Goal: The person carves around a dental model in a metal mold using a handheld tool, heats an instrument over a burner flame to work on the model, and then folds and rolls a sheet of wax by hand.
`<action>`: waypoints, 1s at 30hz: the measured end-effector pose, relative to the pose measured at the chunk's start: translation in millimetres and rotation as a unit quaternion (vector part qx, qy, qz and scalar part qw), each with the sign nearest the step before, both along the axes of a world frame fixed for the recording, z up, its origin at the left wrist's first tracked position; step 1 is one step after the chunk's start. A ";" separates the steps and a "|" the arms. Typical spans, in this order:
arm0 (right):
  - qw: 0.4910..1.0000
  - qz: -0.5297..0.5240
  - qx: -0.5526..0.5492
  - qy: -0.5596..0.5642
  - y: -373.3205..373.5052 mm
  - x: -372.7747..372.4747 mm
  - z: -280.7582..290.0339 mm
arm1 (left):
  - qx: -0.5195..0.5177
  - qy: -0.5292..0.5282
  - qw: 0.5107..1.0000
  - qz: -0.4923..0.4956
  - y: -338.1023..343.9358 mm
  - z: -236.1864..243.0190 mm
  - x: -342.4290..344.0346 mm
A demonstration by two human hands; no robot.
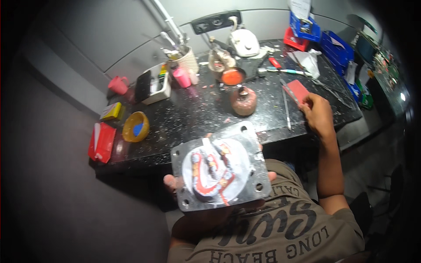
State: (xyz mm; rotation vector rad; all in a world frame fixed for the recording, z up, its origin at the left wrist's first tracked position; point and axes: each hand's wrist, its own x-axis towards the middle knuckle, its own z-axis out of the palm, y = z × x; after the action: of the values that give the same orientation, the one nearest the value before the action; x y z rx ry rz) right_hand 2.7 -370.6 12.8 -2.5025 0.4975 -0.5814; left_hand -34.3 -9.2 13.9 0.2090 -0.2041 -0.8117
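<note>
My left hand (170,181) holds a square metal plate (254,174) from underneath, its fingertips showing at both sides and most of it hidden. On the plate's round white centre (239,166) are dental-arch shapes with red edging (197,177). My right hand (315,113) has its fingers closed on the edge of a flat pink sheet (296,89) lying on the black speckled worktop (175,118). A slim metal instrument (287,114) lies just left of those fingers.
A spirit burner (243,101) and an orange-filled pan (232,77) stand mid-bench. At left are a yellow bowl (130,129), red packet (102,142) and white container (155,92). Behind are a cream tool pot (187,59) and white appliance (243,44). Blue bins (335,55) line the right.
</note>
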 end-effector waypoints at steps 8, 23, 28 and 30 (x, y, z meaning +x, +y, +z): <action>1.000 -0.025 0.001 0.010 1.6 7.4 -7.2 | 0.083 0.053 0.994 -0.054 -17.3 33.2 -11.5; 0.996 -0.067 -0.035 0.044 10.4 18.2 -9.7 | 0.108 0.085 0.987 -0.083 -17.3 44.3 -4.3; 0.998 -0.039 -0.041 -0.029 -3.1 16.7 -21.7 | 0.109 0.093 0.986 -0.081 -15.0 43.4 -1.7; 0.997 -0.029 -0.062 -0.043 -6.2 14.6 -20.6 | 0.102 0.095 0.987 -0.075 -10.3 42.5 1.0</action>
State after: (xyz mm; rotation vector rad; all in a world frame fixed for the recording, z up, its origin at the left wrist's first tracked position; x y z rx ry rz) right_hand 17.3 -376.8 -7.8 -2.5724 0.5165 -0.7613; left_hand -33.2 -19.5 56.4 0.3088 0.0443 -0.9982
